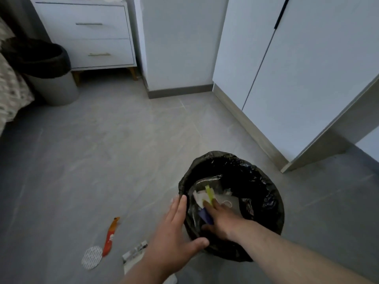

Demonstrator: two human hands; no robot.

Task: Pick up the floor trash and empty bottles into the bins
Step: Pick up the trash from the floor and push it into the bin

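Observation:
A round bin lined with a black bag [264,193] stands on the floor in front of me. It holds clear plastic, white paper, a yellow-green strip [209,192] and a purple piece [205,216]. My right hand [221,219] reaches down inside it, fingers straight over the trash, with the purple piece just under the index finger. My left hand [174,232] lies flat against the bin's near-left rim, thumb spread. Left of the bin, an orange wrapper [110,235], a round white patterned disc [91,257] and a white printed paper [134,253] lie on the floor.
A second grey bin with a black bag [51,83] stands far left beside a patterned bedspread [12,83]. Behind it is a white two-drawer nightstand [90,35]. White wardrobe doors [297,68] line the right side. Grey tiled floor [123,140] lies between.

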